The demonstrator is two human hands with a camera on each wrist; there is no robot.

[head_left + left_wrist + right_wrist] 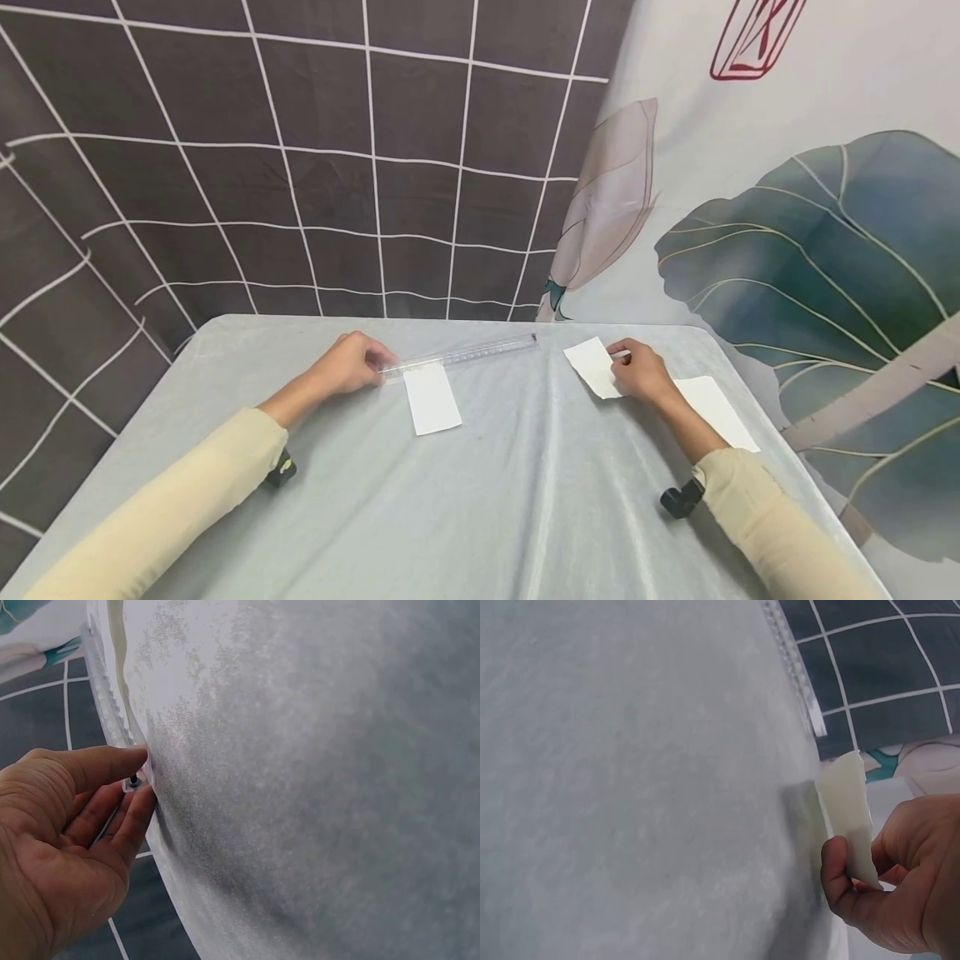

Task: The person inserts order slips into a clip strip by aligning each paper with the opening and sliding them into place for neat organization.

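A clear plastic ruler lies slantwise near the back of the table, and my left hand pinches its left end. In the left wrist view, the thumb and fingertips of that hand close around the ruler's end. A white paper slip lies at the ruler's near edge, its top meeting it. On the right, my right hand grips a smaller white paper piece. The right wrist view shows this piece standing up from the cloth, curved, between thumb and fingers.
A larger white paper sheet lies at the table's right side, partly hidden under my right forearm. A pale grey, creased cloth covers the table. Behind it hang a dark grid-patterned curtain and a leaf-printed one.
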